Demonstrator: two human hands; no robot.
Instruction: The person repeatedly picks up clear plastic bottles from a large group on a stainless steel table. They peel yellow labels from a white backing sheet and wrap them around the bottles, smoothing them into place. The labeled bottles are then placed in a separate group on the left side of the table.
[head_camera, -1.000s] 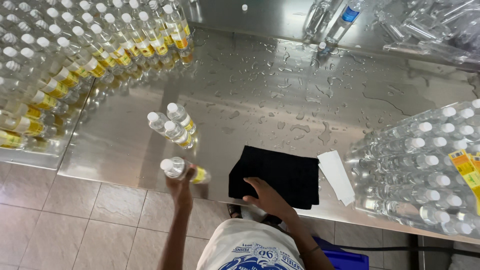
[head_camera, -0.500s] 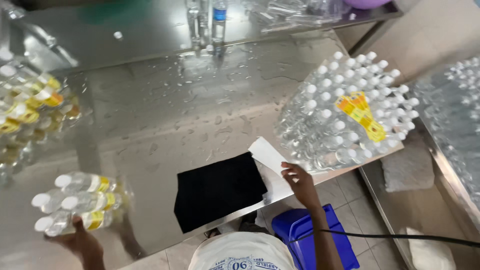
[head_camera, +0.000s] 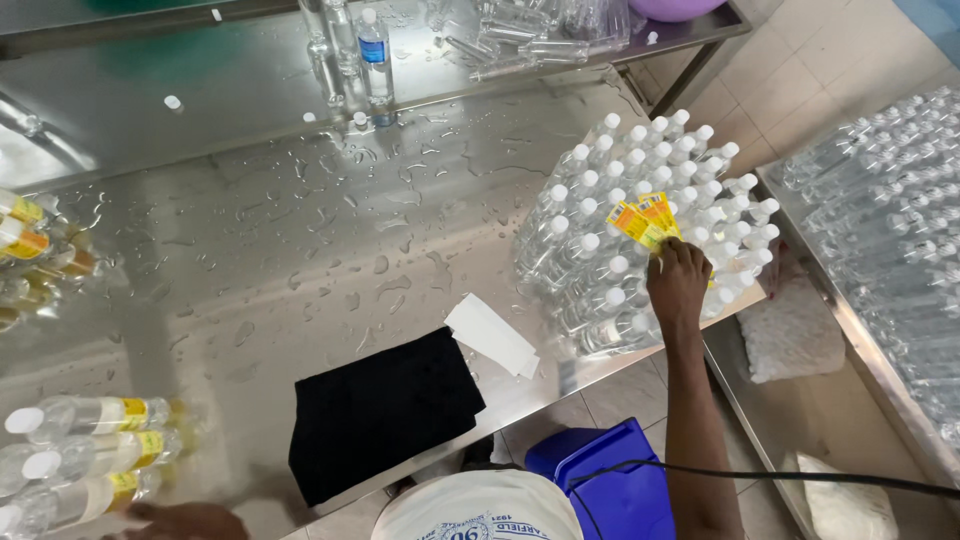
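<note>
Left hand: the left hand is lying low at 7 o'clock, at the near table edge, fingers flat and loosely spread, touching or just short of the nearest labelled bottle; contact cannot be told, as the frame is cutting the hand off.
Labelled bottles: three capped bottles with yellow labels are lying on their sides just beyond that hand, caps pointing to 9 o'clock.
Black cloth: a dark folded cloth is resting at 6 o'clock, with a white paper strip touching its far right corner.
Right hand: the right hand is reaching to 2 o'clock, fingers closed in a pinch on the near ends of the yellow labels.
Labels, position: the small fan of labels is lying on top of the pile of unlabelled bottles, at its middle.
Step in hand, judged: taking labels off the pile. Best done by pinching the stack square, lifting straight up, and keeping it clear of the wet steel table.
Risk, judged: water drops are spotting the surface; damp labels are likely to be sticking poorly.
Far side: more labelled bottles at 9 o'clock; upright bottles at 12 o'clock.
</note>
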